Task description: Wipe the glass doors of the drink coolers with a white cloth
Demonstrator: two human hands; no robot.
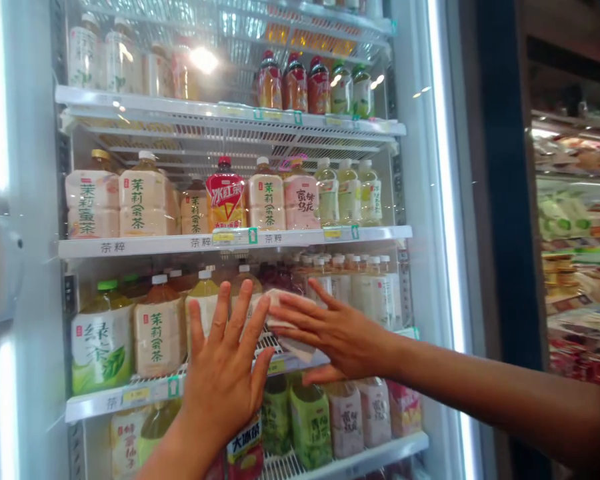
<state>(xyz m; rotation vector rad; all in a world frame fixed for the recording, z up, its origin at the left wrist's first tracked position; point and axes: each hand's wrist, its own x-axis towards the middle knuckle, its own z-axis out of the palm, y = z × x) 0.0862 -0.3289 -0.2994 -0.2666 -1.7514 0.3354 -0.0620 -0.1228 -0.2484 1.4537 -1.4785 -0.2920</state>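
Observation:
My left hand [223, 370] lies with fingers spread against the glass door [203, 60] of a drinks cooler, and nothing is in it. To its right, my right hand [340, 337] presses a white cloth or paper wipe [285, 303] to the glass. Its fingers are stretched over the wipe, which is partly hidden beneath them. Behind the glass, in front of my hands, stand a green tea bottle [101, 340], a jasmine tea bottle [159, 327] and several small white-capped bottles [375, 293].
More shelves of bottled drinks rise above, with a red iced tea bottle [225, 197] among them. Bright light strips [447, 167] run down both sides of the cooler. At the far right, a dark post [497, 200] separates it from shelves of packaged food [567, 217].

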